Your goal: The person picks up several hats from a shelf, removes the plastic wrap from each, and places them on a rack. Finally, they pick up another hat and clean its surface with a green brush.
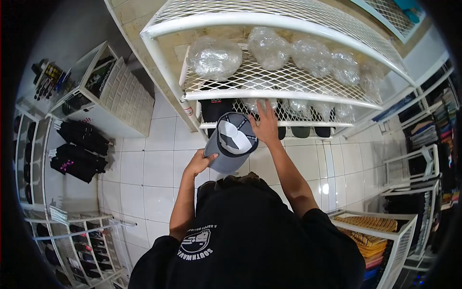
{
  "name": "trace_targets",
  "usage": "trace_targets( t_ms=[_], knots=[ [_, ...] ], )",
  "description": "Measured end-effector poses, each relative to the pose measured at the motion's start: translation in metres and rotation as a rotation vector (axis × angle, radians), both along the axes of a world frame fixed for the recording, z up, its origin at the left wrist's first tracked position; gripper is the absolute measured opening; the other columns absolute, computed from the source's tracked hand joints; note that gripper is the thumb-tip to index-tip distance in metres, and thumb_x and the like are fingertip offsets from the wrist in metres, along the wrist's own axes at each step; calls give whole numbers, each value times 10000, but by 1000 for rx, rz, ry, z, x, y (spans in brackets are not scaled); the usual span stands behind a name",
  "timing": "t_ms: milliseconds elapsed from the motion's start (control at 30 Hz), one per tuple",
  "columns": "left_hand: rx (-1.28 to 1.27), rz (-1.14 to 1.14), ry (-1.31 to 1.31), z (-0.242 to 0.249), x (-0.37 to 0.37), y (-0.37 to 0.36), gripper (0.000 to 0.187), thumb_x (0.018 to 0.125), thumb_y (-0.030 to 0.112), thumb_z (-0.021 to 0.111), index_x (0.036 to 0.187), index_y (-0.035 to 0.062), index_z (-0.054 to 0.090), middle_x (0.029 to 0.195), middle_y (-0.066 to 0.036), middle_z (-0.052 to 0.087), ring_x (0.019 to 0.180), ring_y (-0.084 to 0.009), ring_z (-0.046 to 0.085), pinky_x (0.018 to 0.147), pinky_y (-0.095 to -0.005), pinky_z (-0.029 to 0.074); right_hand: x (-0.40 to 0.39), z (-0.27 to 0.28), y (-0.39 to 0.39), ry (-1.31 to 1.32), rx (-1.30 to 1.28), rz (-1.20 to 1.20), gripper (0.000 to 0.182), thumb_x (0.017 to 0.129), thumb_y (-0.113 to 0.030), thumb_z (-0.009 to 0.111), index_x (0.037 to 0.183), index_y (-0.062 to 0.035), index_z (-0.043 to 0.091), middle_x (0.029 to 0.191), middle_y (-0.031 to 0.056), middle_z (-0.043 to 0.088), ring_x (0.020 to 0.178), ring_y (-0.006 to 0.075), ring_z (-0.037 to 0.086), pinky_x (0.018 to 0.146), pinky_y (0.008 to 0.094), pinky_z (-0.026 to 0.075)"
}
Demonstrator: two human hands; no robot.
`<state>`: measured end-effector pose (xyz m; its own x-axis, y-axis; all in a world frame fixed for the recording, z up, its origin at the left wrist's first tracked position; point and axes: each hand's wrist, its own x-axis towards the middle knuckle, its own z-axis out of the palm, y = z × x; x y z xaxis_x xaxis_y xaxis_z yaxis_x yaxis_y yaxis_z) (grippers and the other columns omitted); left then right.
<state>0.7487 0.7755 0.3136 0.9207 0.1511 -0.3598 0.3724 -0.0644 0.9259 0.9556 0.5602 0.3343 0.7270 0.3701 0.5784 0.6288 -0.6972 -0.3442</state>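
A grey cap is held with its inside turned up toward me, showing a dark sweatband, printed tape and a white lining piece. My left hand grips the cap at its lower left edge, thumb on top and the other fingers hidden beneath. At the cap's right side is my right hand, fingers spread and pointing toward the shelf, the thumb right at the cap's rim. Just beyond the hands, a white mesh rack holds crumpled clear plastic bundles on its middle level.
Dark caps sit on the rack's lower level. Black garments hang at the left, above a white rack of caps. A rack with folded yellow-patterned cloth stands at the lower right. White floor tiles lie below.
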Motion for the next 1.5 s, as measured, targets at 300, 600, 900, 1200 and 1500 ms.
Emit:
trace_targets(
  t_ms=[300,600,900,1200,1500],
  knots=[
    [79,-209,-160,4,-24,-2,277,941,214,645,1076,-27,671,915,-83,697,809,-159,612,743,-334,499,-129,3,5,385,133,227,508,902,-379,624,1265,-27,574,1148,247,624,1036,422,606,903,452,487],
    [688,-604,-447,44,-91,-58,325,838,23,574,1154,20,650,982,-179,691,873,-416,636,804,-445,513,-287,-8,-6,938,888,-30,483,983,-425,538,1156,23,577,1107,118,639,1031,251,606,895,376,465],
    [191,-1265,-643,29,-176,-204,769,814,107,669,1502,72,329,1507,-173,368,1378,-337,367,1117,-416,343,-475,11,-161,463,2123,-458,668,955,-537,538,1339,5,467,1278,121,588,1142,236,593,968,382,491],
    [-329,-1476,526,1,-325,-397,812,891,41,690,1525,12,184,1214,-187,605,1047,-259,643,861,-372,547,-733,-38,-240,-326,2290,-739,753,917,-593,557,1409,-38,428,1405,99,513,1299,233,480,1048,409,433],
    [159,-2023,357,-79,-533,-590,859,775,-15,763,1498,123,320,1241,-235,571,1087,-314,617,867,-378,556,-982,-132,-303,-385,1624,-1834,759,787,-405,808,1355,-39,464,1220,186,554,1054,262,575,910,360,463]
  ],
)
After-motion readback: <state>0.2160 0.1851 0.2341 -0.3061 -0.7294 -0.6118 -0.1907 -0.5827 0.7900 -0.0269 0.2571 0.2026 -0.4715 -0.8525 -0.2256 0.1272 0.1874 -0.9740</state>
